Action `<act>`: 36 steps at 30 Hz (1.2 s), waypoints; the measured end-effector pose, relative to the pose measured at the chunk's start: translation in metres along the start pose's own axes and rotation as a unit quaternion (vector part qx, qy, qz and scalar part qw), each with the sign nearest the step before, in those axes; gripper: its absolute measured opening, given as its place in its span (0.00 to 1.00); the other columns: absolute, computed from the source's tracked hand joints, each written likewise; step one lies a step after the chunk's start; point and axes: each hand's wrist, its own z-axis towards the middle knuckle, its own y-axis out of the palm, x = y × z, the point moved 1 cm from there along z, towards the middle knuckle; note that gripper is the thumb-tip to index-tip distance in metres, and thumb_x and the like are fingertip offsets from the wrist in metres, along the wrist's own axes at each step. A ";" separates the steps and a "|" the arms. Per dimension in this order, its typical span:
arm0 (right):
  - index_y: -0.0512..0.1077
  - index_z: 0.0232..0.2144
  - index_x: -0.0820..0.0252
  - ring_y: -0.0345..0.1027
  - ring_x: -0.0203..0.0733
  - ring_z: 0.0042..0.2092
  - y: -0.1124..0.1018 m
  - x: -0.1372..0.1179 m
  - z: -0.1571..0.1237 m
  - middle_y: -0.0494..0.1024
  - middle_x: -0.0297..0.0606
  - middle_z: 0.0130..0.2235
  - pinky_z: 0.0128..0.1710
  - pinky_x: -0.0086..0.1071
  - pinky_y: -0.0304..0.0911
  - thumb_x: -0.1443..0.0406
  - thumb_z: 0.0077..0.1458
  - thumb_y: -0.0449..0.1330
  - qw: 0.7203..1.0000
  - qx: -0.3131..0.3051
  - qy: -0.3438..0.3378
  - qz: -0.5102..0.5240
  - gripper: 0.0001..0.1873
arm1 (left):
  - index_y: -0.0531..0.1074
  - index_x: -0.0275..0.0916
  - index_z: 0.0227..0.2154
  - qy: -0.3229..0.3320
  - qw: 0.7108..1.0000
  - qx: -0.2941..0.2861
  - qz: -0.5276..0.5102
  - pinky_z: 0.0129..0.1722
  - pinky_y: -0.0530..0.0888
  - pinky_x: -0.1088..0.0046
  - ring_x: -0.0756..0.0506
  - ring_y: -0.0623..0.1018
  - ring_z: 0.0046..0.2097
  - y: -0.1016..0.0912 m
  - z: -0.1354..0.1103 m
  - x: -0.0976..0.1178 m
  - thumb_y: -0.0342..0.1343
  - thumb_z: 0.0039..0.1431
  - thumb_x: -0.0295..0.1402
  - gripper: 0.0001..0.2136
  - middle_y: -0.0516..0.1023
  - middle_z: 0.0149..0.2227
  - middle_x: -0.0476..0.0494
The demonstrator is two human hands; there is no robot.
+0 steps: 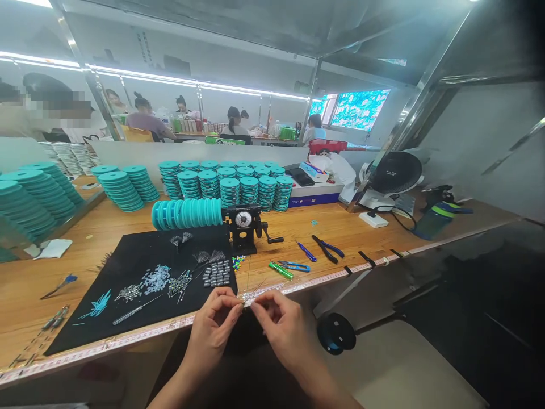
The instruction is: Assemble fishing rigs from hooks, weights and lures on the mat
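My left hand (pixel 216 322) is closed in a pinch at the table's front edge, thumb against the fingertips. My right hand (pixel 284 325) pinches the same way a short gap to the right. Between and just beyond the fingertips run thin, wire-like strands of line (pixel 248 278); their ends are too fine to make out. Close to the left hand, dark grey cylindrical weights (pixel 217 274) lie in rows on a black mat (pixel 145 247). Small coloured beads (pixel 238 262) sit beside the mat. A green tube (pixel 281 270) and blue-handled snips (pixel 294 266) lie beyond the right hand.
A hand-cranked winder (pixel 243 224) carries teal spools (pixel 187 213); stacked teal spools (pixel 230 191) stand behind. Pliers (pixel 327 249), a blue pen-like tool (pixel 306 251), a fan (pixel 394 171) and a bottle (pixel 436 220) are rightward. A measuring tape (pixel 149 333) lines the edge. People sit beyond the partition.
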 end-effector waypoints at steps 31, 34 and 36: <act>0.72 0.31 0.59 0.64 0.35 0.23 0.001 -0.001 0.003 0.77 0.33 0.28 0.24 0.29 0.60 0.61 0.60 0.59 0.999 0.024 -0.041 -0.021 0.08 | 0.72 0.40 0.28 -0.026 0.999 -0.009 0.019 0.40 0.71 0.71 0.46 0.73 0.38 -0.004 -0.007 -0.008 0.56 0.62 0.35 0.08 0.68 0.36 0.47; 0.72 0.39 0.59 0.68 0.35 0.24 0.015 0.015 -0.010 0.78 0.34 0.32 0.22 0.27 0.63 0.62 0.59 0.60 0.994 -0.092 0.026 0.058 0.07 | 0.73 0.40 0.29 -0.041 0.999 -0.006 -0.017 0.40 0.71 0.72 0.47 0.73 0.38 -0.002 -0.009 -0.010 0.56 0.61 0.37 0.08 0.68 0.36 0.47; 0.72 0.38 0.58 0.70 0.38 0.29 0.019 0.017 -0.015 0.77 0.35 0.32 0.28 0.30 0.66 0.65 0.63 0.56 0.994 -0.101 -0.036 0.001 0.06 | 0.73 0.40 0.29 -0.029 1.000 -0.005 0.000 0.40 0.71 0.71 0.46 0.73 0.38 -0.002 -0.009 -0.010 0.55 0.62 0.36 0.08 0.68 0.36 0.47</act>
